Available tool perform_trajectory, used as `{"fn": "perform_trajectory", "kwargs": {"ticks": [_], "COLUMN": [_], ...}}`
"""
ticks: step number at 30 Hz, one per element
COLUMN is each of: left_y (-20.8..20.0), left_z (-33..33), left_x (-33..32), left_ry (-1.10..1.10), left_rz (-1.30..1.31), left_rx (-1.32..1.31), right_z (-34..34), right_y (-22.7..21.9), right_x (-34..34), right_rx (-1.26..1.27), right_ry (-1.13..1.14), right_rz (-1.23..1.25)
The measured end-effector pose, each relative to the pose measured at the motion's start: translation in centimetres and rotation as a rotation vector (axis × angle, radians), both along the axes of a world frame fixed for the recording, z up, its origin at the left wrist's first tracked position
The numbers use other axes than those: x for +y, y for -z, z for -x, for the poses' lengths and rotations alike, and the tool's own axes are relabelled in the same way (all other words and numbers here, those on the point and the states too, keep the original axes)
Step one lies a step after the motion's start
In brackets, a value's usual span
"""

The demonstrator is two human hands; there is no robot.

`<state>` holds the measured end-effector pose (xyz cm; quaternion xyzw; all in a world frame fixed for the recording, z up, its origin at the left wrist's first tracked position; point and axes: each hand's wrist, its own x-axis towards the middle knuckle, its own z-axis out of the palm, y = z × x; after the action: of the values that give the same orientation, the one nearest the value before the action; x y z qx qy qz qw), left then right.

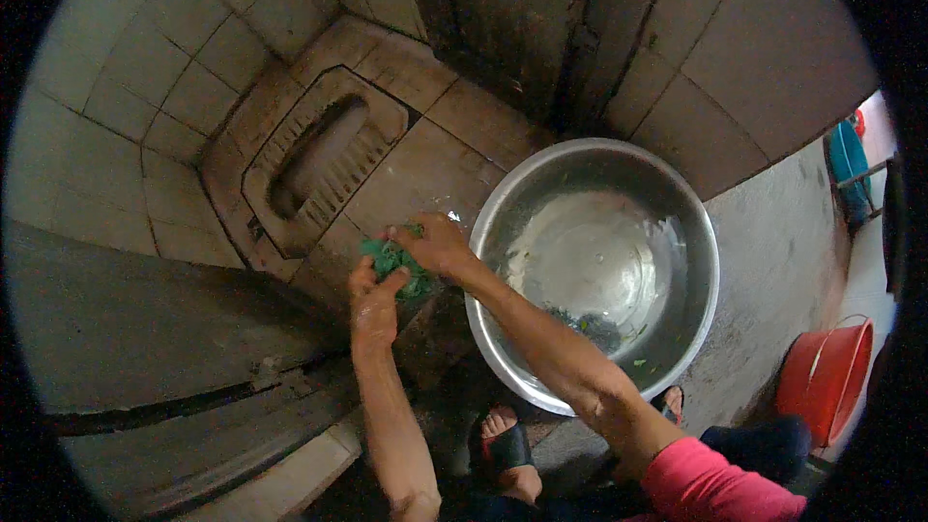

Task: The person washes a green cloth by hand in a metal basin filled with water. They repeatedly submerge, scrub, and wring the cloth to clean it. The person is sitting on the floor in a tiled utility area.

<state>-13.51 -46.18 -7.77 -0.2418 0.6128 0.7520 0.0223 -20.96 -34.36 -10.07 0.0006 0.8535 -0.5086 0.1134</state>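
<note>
Clasping green bundle [394, 257]: left fingers [362, 275], right fingers [404, 238] curled closed; right forearm [551, 340] overlapping metal basin [614, 246]; squat toilet [331, 157] beyond.

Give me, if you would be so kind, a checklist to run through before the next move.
1. Both hands on the green bundle: ok; the left hand and right hand grip it together.
2. Bundle clear of the squat toilet: ok; it shows beside it, not across it.
3. Basin free of scraps: not ok; green bits and a dark clump lie inside.
4. Right forearm off the basin's rim: cannot tell; it crosses the basin in this view.
5. Bucket out of the way: ok; it stands far right.
</note>
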Motion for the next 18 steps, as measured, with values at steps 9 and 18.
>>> {"fn": "perform_trajectory", "kwargs": {"ticks": [9, 18], "left_y": [2.5, 4.9], "left_z": [-1.0, -2.3], "left_x": [-1.6, -3.2], "left_ry": [-0.194, 0.090], "left_rz": [-0.924, -0.713], "left_rx": [0.172, 0.282], "right_z": [-9.3, -5.7], "right_y": [-6.8, -0.6], "right_x": [-5.5, -8.4], "right_rx": [0.276, 0.180], "right_ry": [-0.060, -0.024], "right_rz": [-0.131, -0.147]}}
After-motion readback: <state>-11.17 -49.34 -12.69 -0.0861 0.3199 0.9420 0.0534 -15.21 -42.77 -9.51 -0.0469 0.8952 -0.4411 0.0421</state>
